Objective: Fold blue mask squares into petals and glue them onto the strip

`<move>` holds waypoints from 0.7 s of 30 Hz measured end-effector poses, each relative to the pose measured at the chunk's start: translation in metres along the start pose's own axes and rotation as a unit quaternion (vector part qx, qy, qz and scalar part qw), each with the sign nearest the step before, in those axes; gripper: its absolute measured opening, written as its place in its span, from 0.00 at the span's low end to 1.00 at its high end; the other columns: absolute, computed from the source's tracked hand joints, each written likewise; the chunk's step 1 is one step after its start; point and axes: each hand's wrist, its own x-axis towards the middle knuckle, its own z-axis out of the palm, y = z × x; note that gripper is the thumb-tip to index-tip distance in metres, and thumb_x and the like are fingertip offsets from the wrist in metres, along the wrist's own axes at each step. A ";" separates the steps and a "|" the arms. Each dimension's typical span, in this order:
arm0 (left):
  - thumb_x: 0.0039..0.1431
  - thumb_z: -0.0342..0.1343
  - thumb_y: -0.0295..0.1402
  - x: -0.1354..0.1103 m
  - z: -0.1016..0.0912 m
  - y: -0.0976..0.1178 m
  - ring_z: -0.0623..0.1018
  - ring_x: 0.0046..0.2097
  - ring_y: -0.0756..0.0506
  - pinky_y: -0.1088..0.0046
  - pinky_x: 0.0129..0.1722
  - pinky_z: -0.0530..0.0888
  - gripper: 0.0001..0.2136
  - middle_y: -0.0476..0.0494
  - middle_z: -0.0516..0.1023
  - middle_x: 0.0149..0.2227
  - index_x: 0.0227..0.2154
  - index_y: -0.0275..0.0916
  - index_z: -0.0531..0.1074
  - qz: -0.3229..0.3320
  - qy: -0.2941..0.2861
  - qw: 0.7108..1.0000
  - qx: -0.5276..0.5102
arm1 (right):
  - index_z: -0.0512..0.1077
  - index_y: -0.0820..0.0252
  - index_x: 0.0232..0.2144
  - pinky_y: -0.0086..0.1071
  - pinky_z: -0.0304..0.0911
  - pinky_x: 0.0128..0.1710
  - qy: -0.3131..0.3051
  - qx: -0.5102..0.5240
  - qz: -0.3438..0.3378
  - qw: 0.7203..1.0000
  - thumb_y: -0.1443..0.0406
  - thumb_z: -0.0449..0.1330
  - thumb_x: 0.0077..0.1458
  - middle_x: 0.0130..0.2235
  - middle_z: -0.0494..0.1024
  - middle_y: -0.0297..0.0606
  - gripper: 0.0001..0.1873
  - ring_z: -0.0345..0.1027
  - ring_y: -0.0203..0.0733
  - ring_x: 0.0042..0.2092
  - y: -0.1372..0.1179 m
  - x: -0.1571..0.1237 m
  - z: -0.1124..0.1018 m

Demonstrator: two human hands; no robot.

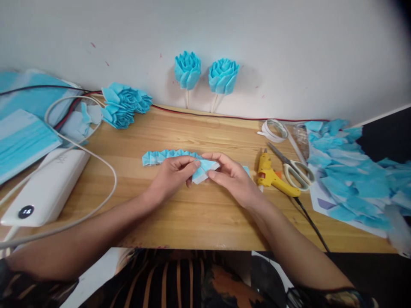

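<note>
Between both hands is a folded piece of light blue crepe paper point(202, 171), held above the wooden table point(180, 222). My left hand point(175, 173) pinches its left side between thumb and fingers. The right side is gripped by my right hand point(233, 175), with the thumb pressed on its lower edge. Just behind the hands lies a row of folded blue paper pieces point(160, 157), partly covered by my left hand. A bit of blue paper point(246, 170) shows past my right hand, mostly hidden.
Right of my hands are a yellow glue gun point(269, 175), scissors point(297, 173), tape roll point(274, 130) and a heap of blue paper pieces point(349, 171). Two paper flowers point(188, 70) lean on the wall; others point(123, 105) lie left. A white power bank point(48, 184) and cable stand front left.
</note>
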 end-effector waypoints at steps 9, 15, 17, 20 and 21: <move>0.59 0.55 0.38 0.002 0.001 -0.006 0.67 0.22 0.52 0.76 0.25 0.65 0.13 0.53 0.67 0.17 0.21 0.38 0.70 0.030 0.019 0.999 0.015 | 0.70 0.55 0.48 0.32 0.66 0.34 0.027 -0.042 0.003 0.999 0.63 0.65 0.51 0.34 0.76 0.32 0.21 0.69 0.36 0.33 0.001 0.003 0.006; 0.59 0.55 0.39 0.000 0.002 -0.002 0.67 0.23 0.52 0.75 0.26 0.66 0.17 0.52 0.68 0.17 0.17 0.38 0.68 0.025 0.011 1.000 0.002 | 0.70 0.54 0.47 0.33 0.65 0.36 0.041 -0.044 0.003 0.998 0.66 0.62 0.51 0.34 0.76 0.31 0.19 0.70 0.37 0.34 -0.002 0.002 0.006; 0.59 0.55 0.40 -0.001 0.003 -0.002 0.68 0.23 0.52 0.75 0.27 0.67 0.17 0.52 0.69 0.17 0.17 0.38 0.69 0.014 0.004 1.000 -0.019 | 0.70 0.55 0.47 0.33 0.65 0.35 0.038 -0.042 0.006 0.998 0.66 0.62 0.51 0.33 0.75 0.31 0.19 0.69 0.37 0.34 -0.004 0.001 0.004; 0.58 0.57 0.40 -0.001 0.003 -0.002 0.69 0.23 0.52 0.75 0.27 0.68 0.14 0.52 0.71 0.18 0.21 0.38 0.72 0.003 -0.007 0.999 -0.047 | 0.71 0.55 0.48 0.32 0.64 0.35 0.037 -0.042 0.007 0.998 0.66 0.62 0.51 0.32 0.74 0.31 0.19 0.68 0.37 0.34 -0.005 0.000 0.002; 0.57 0.58 0.40 -0.001 0.003 -0.002 0.70 0.23 0.52 0.75 0.26 0.68 0.13 0.52 0.71 0.19 0.22 0.37 0.73 0.001 -0.008 0.999 -0.054 | 0.71 0.55 0.48 0.32 0.64 0.35 0.038 -0.044 0.008 0.998 0.66 0.62 0.51 0.33 0.74 0.31 0.20 0.68 0.36 0.34 -0.006 0.000 0.002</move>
